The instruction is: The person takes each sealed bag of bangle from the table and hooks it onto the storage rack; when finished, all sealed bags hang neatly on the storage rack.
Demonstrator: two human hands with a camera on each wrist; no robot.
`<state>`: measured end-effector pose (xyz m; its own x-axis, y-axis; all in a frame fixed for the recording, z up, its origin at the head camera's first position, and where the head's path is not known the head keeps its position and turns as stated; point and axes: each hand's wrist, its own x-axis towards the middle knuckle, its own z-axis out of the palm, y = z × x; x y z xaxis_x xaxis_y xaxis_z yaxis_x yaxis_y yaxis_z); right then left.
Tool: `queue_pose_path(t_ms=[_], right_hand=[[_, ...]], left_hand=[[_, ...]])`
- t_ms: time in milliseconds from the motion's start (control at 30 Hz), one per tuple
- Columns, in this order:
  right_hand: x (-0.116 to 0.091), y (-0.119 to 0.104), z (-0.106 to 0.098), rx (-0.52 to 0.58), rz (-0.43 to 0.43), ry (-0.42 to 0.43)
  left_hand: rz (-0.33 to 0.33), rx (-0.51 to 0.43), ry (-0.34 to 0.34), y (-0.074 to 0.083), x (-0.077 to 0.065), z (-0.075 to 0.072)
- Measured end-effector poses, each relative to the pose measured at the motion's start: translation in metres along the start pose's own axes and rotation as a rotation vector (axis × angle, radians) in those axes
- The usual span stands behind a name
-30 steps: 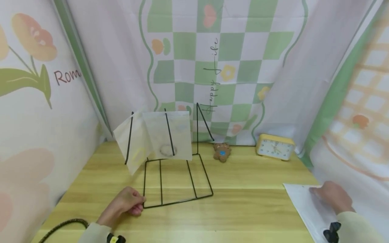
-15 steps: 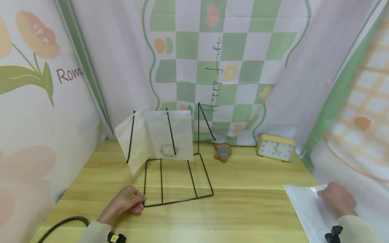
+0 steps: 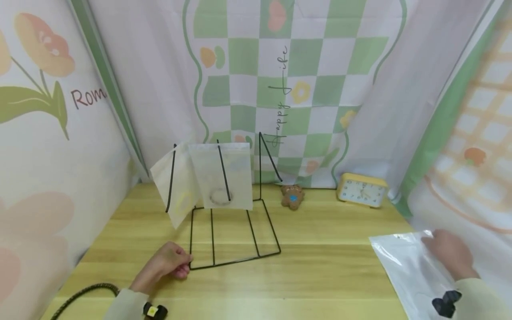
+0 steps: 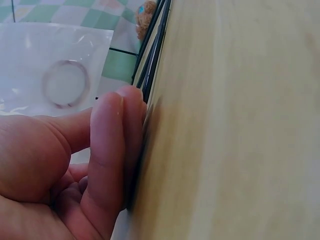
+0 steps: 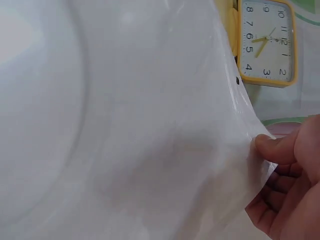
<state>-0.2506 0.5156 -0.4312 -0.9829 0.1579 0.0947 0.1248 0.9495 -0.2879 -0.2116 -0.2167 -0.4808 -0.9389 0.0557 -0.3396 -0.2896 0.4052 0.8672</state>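
A black wire display rack (image 3: 235, 261) stands left of the table's middle. My left hand (image 3: 172, 261) pinches its front left corner, low over the tabletop. On the rack's hooks hang two translucent zip bags: a tilted one (image 3: 185, 178) with something yellow inside, and a straighter one (image 3: 240, 178) holding a ring-shaped item. The third hook (image 3: 270, 156) on the right is bare. At the far right, my right hand (image 3: 451, 253) pinches the upper corner of a larger white plastic bag (image 3: 410, 262). In the right wrist view a big round outline (image 5: 84, 90) shows through that bag.
A yellow alarm clock (image 3: 362, 190) stands at the back right. Right behind the rack lies a brown bear figure (image 3: 293, 198) with a blue patch. A dark braided cable (image 3: 86, 292) curves at the front left. Printed curtains enclose the table's back and sides.
My right hand has moved slightly right, and the white bag's upper edge has risen a little with it. My left hand stays at the rack's corner.
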Motion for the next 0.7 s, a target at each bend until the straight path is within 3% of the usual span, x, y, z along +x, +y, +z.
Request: queue_pose_path(t_ms=[167, 467, 700], right_hand=[[0.004, -0.023, -0.012, 0.036, -0.049, -0.007], [-0.003, -0.085, -0.020, 0.246, -0.136, 0.049], [-0.014, -0.131, -0.037, 0.294, -0.174, 0.028]], left_hand=[[0.016, -0.002, -0.002, 0.000, 0.000, 0.000], [0.015, -0.003, 0.004, 0.001, 0.000, 0.000], [0.011, 0.004, 0.001, 0.001, -0.001, -0.001]])
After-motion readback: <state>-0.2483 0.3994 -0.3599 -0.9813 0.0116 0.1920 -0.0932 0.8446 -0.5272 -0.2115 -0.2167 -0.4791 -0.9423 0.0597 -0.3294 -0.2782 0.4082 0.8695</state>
